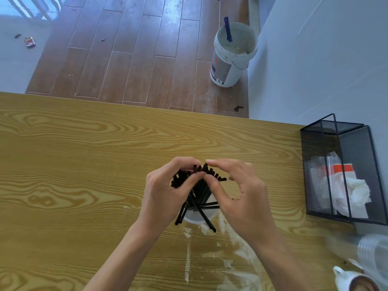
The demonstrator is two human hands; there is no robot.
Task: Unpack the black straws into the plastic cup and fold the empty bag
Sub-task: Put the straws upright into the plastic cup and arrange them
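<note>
A bunch of black straws (199,192) stands in a clear plastic cup (194,217) on the wooden table (84,164). Some straws splay out over the cup's rim toward me. My left hand (163,192) curls round the upper ends of the straws from the left. My right hand (237,192) comes in from the right, its thumb and fingers bent over the straw tops. The empty clear bag (235,255) lies flat on the table under my right forearm.
A black mesh basket (340,173) with white packets stands at the table's right edge. A stack of clear cups (371,255) and a white mug (352,280) sit at the lower right. A white bucket (233,55) stands on the floor beyond the table.
</note>
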